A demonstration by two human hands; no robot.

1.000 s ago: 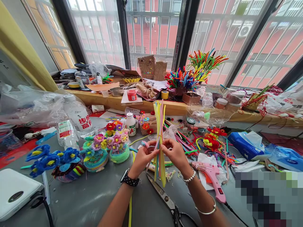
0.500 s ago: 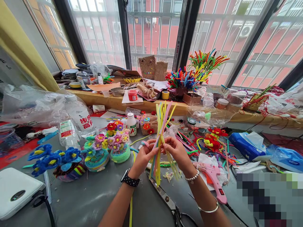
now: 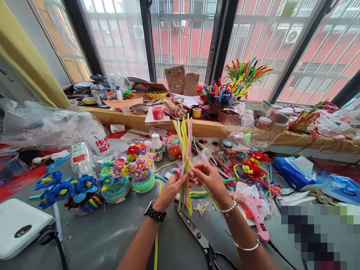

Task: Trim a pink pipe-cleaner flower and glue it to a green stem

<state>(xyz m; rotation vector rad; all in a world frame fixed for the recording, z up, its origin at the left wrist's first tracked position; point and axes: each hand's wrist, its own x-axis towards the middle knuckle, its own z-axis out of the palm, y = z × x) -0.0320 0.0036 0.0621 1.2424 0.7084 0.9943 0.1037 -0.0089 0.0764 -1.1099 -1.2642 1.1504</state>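
Observation:
My left hand (image 3: pixel 172 190) is closed round the middle of an upright bundle of pipe cleaners (image 3: pixel 184 140), mostly yellow with some pink and pale blue. The strands fan out above and below the grip. A single yellow pipe cleaner (image 3: pixel 207 190) runs from the bundle's middle to my right hand (image 3: pixel 210 180), which pinches it between thumb and fingers. Its lower end slants down past the wrist. Below the hands, large scissors (image 3: pixel 197 234) lie on the grey table with their blades pointing away from me.
Pipe-cleaner flower pots (image 3: pixel 114 189) stand to the left, near plastic bottles (image 3: pixel 97 140) and a white device (image 3: pixel 22 228). To the right are a pink glue gun (image 3: pixel 257 215), loose coloured pipe cleaners (image 3: pixel 216 161) and a blue tissue pack (image 3: pixel 294 174). A cluttered wooden sill (image 3: pixel 129 119) runs behind.
The bundle's top has swung slightly left and turned more upright. My right hand has drawn a little to the right, and the yellow strand it holds now stands apart from the bundle.

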